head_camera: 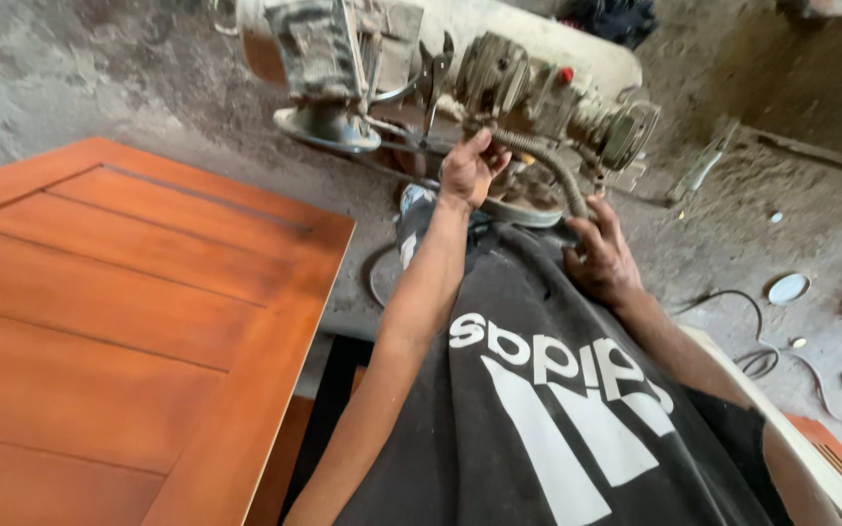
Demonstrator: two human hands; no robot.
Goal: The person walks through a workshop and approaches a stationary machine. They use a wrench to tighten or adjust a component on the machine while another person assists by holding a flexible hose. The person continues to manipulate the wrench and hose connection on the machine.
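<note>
My left hand (pixel 468 168) reaches forward and grips a grey corrugated hose (pixel 548 168) where it leaves a dirty cream-coloured machine (pixel 460 68) on the floor. My right hand (pixel 601 258) rests lower down at the edge of my dark printed shirt (pixel 538 390), next to the same hose as it curves down; whether its fingers hold the hose I cannot tell. The machine has a round metal base (pixel 328 127) and a small red knob (pixel 564 74).
A varnished orange-brown wooden door panel (pixel 119 321) lies at the left. The floor is dusty grey concrete (pixel 733 224) with a black cable (pixel 752 341), a small round lid (pixel 788 288) and metal scraps at the right. A pale plank edge (pixel 811 429) runs along the lower right.
</note>
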